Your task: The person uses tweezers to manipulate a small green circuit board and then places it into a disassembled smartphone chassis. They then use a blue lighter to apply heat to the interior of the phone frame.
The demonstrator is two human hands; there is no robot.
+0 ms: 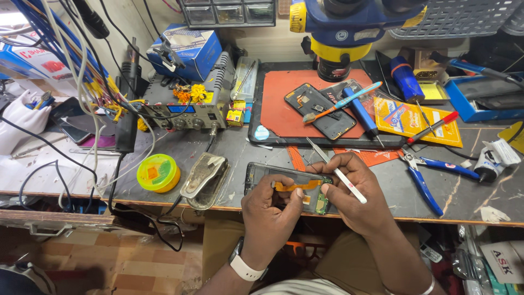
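Broadly, bench: a dark worktop point(180, 150) runs across the view, its front edge just under both hands.
Microscope: a blue and yellow head point(341, 27) hangs over the back of the bench, above the mat.
Mat: an orange-red pad point(281, 112) lies on a dark tray below the microscope, well behind the hands.
Power unit: a grey box with knobs point(188, 106) sits at back left, cables running off it.
Phone frame: an opened phone point(284, 186) lies flat at the front edge of the bench, between the two hands, with an orange flex strip point(297, 186) across its inside.
Second phone: another opened handset point(319, 109) rests on the mat with a brush point(343, 101) across it.
Left hand: the hand point(270, 216) steadies the phone frame from below; fingers curled, thumb and forefinger pressed on the flex strip.
Right hand: the hand point(360, 191) rests on the frame's right end, fingers closed narrowly around tweezers.
Pliers: a blue-handled pair point(423, 177) lies to the right of the right hand, apart from it.
Tweezers: a slim white and metal pair point(335, 169) slants up-left from the right hand.
Solder reel: a yellow-green spool point(158, 172) lies flat, left of the phone frame.
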